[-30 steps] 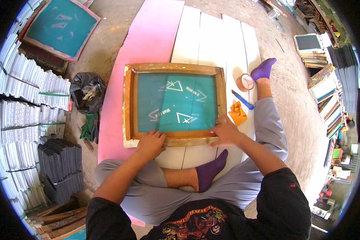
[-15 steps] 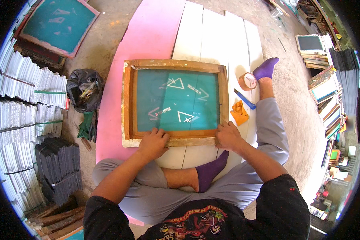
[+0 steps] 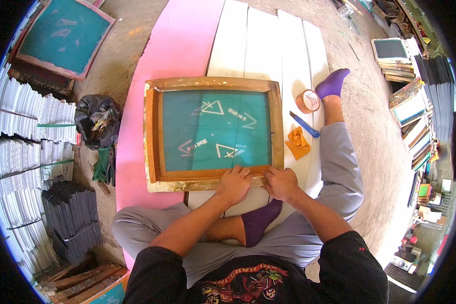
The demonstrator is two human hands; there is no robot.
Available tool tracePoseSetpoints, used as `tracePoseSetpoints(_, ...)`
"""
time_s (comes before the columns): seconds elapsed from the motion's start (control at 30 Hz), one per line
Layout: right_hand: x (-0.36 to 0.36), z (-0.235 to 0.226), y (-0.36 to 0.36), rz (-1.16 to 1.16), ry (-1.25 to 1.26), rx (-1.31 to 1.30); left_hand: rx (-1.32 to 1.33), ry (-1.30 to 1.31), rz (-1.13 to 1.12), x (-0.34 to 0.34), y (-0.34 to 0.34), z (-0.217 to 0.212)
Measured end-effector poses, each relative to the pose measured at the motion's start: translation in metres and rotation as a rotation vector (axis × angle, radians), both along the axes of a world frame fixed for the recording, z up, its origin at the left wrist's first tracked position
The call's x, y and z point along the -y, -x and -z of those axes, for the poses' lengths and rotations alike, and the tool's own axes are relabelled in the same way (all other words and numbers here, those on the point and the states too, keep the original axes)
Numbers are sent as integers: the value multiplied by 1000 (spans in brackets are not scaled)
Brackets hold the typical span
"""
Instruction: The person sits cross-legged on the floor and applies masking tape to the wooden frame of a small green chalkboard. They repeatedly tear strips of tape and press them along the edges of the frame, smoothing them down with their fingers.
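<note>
A wooden silk-screen frame with teal mesh lies before me, its mesh showing pale triangle shapes and lettering. Brown tape runs along the inner near side. My left hand has its fingers bent over the near bar, right of the middle. Close by, my right hand curls at the near right corner, closed on the bar; its fingertips are partly hidden. To the right of the frame are a crumpled orange-brown piece, a blue cutter knife and a roll of brown tape.
White and pink boards lie under the frame. My purple-socked feet flank the small items and the near edge. At left are a black plastic bag, bundled paper stacks and another teal screen. More frames stand at right.
My left hand has slid right along the near bar, closer to my right hand. The right hand has shifted slightly inward from the corner. The whole view has moved a little.
</note>
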State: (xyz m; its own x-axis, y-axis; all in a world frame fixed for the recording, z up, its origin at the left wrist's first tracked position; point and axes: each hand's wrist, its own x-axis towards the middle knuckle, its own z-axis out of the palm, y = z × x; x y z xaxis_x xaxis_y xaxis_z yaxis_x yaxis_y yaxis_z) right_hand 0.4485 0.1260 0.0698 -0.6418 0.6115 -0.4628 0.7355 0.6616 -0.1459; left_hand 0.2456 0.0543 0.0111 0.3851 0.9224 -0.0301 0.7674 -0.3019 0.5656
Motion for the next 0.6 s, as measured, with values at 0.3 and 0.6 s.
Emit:
tracePoseSetpoints(0.3,-3,8,-3,25,56,-189,-39,103,-32,-9,-10,-8)
tracePoseSetpoints(0.6,0,6,1,1,-20,-79,71,40,-49,-5,-2,-7)
